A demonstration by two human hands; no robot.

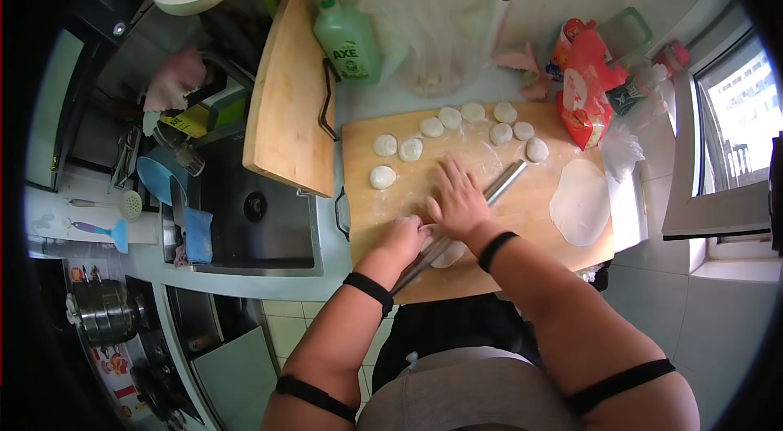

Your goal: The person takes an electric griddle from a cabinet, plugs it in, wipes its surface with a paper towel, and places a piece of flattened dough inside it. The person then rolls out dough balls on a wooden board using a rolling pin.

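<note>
A metal rolling pin (507,181) lies diagonally over the wooden board (522,268). My right hand (459,201) rests flat on the pin with its fingers stretched out. My left hand (403,240) is curled at the edge of a piece of flattened dough (449,255), pinching it, beside the pin's lower part. The pin and my hands partly hide this dough. Several small floured dough pieces (410,150) sit along the back and left of the board. A large thin dough sheet (580,203) lies at the board's right side.
A second wooden board (285,105) stands upright at the left, near the sink (261,235). Behind the work board are a green detergent bottle (348,44) and a clear plastic bag (432,64). A red flour bag (584,101) stands at the back right, near the open window (738,113).
</note>
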